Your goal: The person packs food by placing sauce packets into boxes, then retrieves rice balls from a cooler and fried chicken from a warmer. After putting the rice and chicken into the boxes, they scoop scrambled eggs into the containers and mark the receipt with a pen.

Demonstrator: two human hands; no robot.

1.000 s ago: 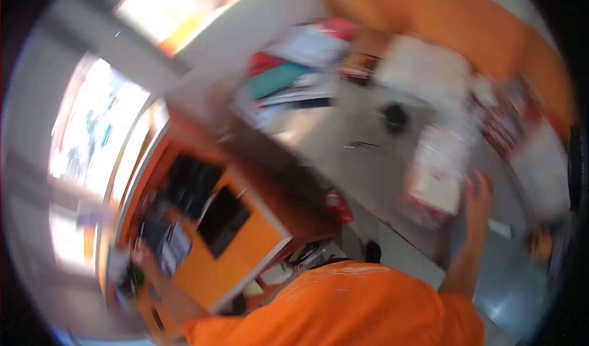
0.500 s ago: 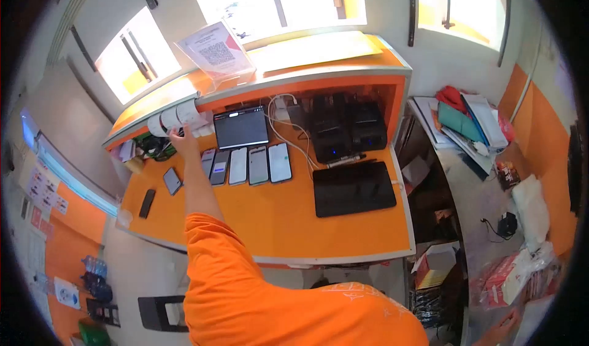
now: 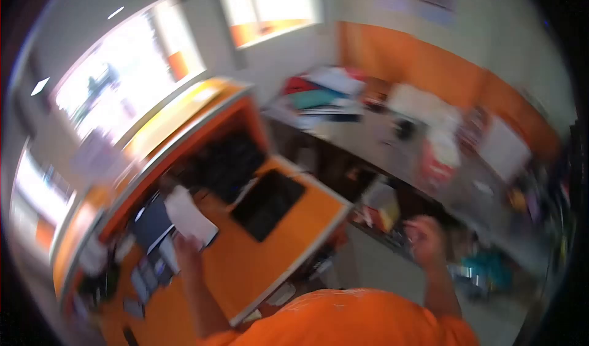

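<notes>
A white strip of paper [image 3: 191,216] is in my left hand [image 3: 189,252], above the orange desk. Its lower end lies by my fingers, and it covers part of the laptop-like dark screen [image 3: 152,223]. Just left of that hand, several phones [image 3: 150,272] lie in a row on the desk. My right hand [image 3: 424,238] is raised over the gap between the desk and the side counter. Its fingers look bent, but motion smears them, and I make out nothing in them.
A black tablet [image 3: 269,203] lies on the orange desk [image 3: 257,272]. Dark devices [image 3: 227,162] stand under the shelf. Folders [image 3: 319,97] and packages [image 3: 438,155] cover parts of the side counter [image 3: 392,149]. An open box [image 3: 380,205] sits below it.
My view has swung right towards the side counter. My left hand has come away from the white paper rolls under the shelf with a paper strip. My right hand has risen into plainer view.
</notes>
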